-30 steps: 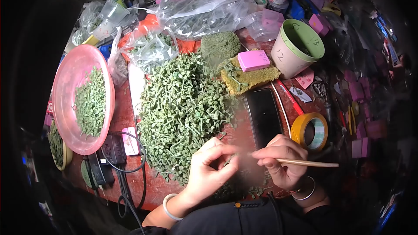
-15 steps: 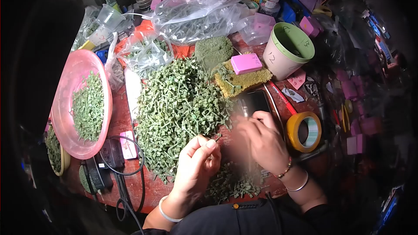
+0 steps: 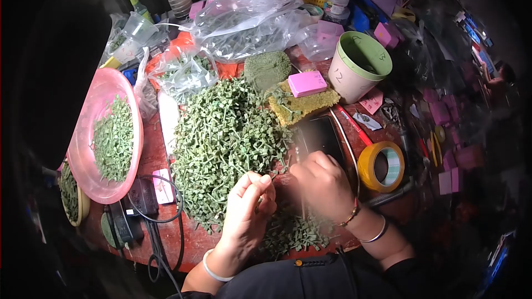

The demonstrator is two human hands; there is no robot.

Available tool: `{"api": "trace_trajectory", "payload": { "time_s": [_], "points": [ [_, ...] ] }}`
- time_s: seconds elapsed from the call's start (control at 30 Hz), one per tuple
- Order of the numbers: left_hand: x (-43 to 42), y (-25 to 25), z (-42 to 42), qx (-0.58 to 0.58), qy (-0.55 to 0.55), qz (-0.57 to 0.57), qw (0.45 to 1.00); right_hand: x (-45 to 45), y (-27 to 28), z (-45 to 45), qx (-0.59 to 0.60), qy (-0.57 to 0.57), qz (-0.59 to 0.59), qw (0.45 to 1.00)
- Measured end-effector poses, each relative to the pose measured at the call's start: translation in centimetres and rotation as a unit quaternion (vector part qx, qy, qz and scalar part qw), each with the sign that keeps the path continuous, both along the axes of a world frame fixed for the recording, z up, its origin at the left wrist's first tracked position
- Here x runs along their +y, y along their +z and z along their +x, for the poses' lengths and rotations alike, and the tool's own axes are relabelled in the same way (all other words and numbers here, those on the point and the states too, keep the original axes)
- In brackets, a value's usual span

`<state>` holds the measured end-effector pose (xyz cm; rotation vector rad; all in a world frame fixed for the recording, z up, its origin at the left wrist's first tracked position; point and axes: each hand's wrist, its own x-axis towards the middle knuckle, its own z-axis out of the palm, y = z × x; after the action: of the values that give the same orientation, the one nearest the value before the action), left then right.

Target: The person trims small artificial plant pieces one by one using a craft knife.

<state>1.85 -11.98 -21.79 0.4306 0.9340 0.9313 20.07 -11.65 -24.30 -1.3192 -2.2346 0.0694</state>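
Near the front edge of a large heap of small green pieces point(image 3: 227, 138), my left hand point(image 3: 249, 207) is closed, thumb and forefinger pinched together. Whatever they pinch is too small to make out. My right hand point(image 3: 326, 188) is just to the right, its fingers curled and partly smeared by motion. I cannot make out what is in it. A faint, blurred upright streak passes between the hands. Behind my right hand lies a dark flat object point(image 3: 321, 137). Below the hands is a smaller pile of green pieces point(image 3: 296, 235).
On the left a pink basin point(image 3: 138, 149) holds more green pieces. A yellow sponge point(image 3: 288, 113) carries a pink block point(image 3: 307, 83). A green-rimmed cup point(image 3: 344, 77), a tape roll point(image 3: 370, 166) and a red pen point(image 3: 354, 124) stand right. Plastic bags point(image 3: 244, 27) lie behind.
My right hand has moved slightly left and down, its fingers closer to my left hand. My left hand stays pinched in nearly the same place. The view has shifted slightly.
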Motion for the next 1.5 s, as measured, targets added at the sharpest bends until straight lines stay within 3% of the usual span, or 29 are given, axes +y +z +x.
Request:
{"api": "trace_trajectory", "payload": {
  "time_s": [0.07, 0.13, 0.3, 0.37, 0.4, 0.47, 0.53, 0.6, 0.67, 0.73, 0.83, 0.93, 0.97, 1.17, 1.27, 1.5],
  "points": [
    [0.0, -0.4, -0.2, -0.059, 0.004, -0.008, 0.998, -0.3, 0.2, -0.1, -0.015, -0.002, -0.011, 1.000],
    [0.0, -0.7, -0.3, -0.046, 0.003, 0.020, 0.999, -0.3, 0.3, 0.0, 0.016, -0.005, -0.014, 1.000],
    [0.0, -0.7, -0.4, 0.114, -0.048, 0.182, 0.976, -1.0, 2.3, 1.0, 0.271, -0.026, -0.154, 0.950],
    [0.1, -1.0, -0.3, 0.145, -0.071, 0.254, 0.954, -1.3, 2.5, 1.3, 0.371, -0.020, -0.241, 0.897],
    [0.1, -1.0, -0.3, 0.157, -0.095, 0.264, 0.947, -1.4, 2.7, 1.3, 0.372, -0.021, -0.242, 0.896],
    [0.4, -1.7, -0.3, 0.147, -0.118, 0.273, 0.943, -1.6, 3.1, 1.5, 0.521, 0.011, -0.351, 0.778],
    [0.4, -1.8, -0.2, 0.138, -0.142, 0.282, 0.939, -1.7, 3.2, 1.9, 0.513, 0.038, -0.341, 0.787],
    [0.1, -1.1, -0.2, 0.076, -0.131, 0.130, 0.980, -1.8, 3.9, 2.1, 0.476, -0.002, -0.378, 0.794],
    [0.4, -0.7, -0.5, 0.037, -0.143, 0.093, 0.985, -2.2, 3.6, 2.2, 0.478, -0.007, -0.344, 0.808],
    [0.4, -0.7, -0.6, -0.093, -0.139, 0.009, 0.986, -2.6, 3.3, 2.9, 0.520, 0.035, -0.302, 0.798],
    [0.5, -0.9, -0.9, -0.116, -0.149, -0.021, 0.982, -2.1, 3.9, 2.3, 0.428, 0.068, -0.169, 0.885],
    [0.6, -0.9, -0.8, -0.152, -0.154, -0.008, 0.976, -1.7, 4.1, 1.9, 0.315, 0.063, -0.020, 0.947],
    [0.5, -0.9, -0.8, -0.152, -0.153, -0.008, 0.976, -1.7, 4.6, 1.4, 0.331, 0.059, -0.002, 0.942],
    [0.4, -0.7, -0.6, -0.130, -0.133, -0.027, 0.982, -2.2, 4.5, 1.4, 0.289, 0.083, 0.002, 0.954],
    [0.4, -1.0, -0.7, -0.175, -0.144, -0.030, 0.974, -2.2, 4.0, 1.1, 0.267, 0.092, 0.021, 0.959],
    [0.2, -1.2, -0.3, -0.119, -0.117, -0.012, 0.986, -2.3, 4.0, 1.0, 0.224, 0.095, 0.033, 0.969]
  ]
}}
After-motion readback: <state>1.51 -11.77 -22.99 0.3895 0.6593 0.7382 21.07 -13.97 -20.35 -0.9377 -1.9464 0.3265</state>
